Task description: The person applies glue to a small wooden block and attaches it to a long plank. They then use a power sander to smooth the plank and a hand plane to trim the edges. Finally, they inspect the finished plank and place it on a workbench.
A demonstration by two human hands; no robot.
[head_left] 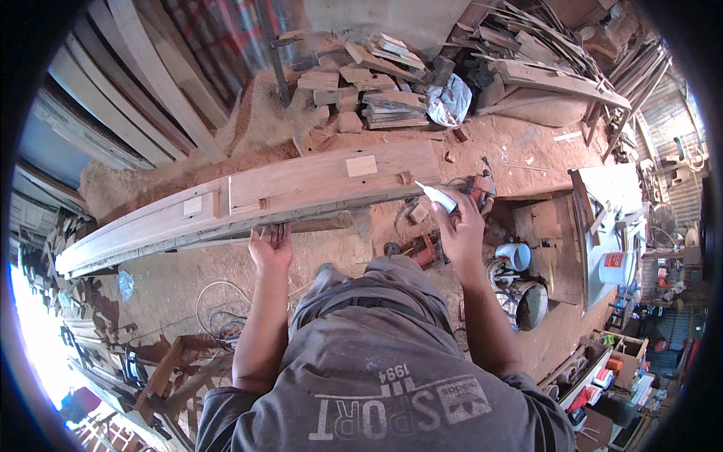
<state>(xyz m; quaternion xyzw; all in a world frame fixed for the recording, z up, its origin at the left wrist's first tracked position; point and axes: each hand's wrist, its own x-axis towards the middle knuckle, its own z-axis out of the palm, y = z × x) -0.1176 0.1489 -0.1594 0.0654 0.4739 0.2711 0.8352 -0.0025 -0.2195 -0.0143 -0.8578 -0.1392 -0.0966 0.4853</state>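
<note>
A long, pale wooden beam (286, 186) stretches across in front of me, with small wood blocks and light patches on its top face. In my right hand (461, 226) is a white squeeze bottle (439, 197), its narrow nozzle tipped up and left beside the beam's right part. The fingers wrap round the bottle's body. My left hand (271, 247) is palm up at the beam's near edge, its fingers curled against the edge; the fingertips are partly hidden. A pale rectangular patch (361, 166) lies on the beam near the bottle.
Stacked offcuts (392, 105) and a white plastic bag (449, 100) lie beyond the beam. Tall boards (143, 83) lean at the left. A red power tool (425, 251) sits on the dusty floor near my legs. Buckets (514, 256) stand at right, by a wooden cabinet (561, 248).
</note>
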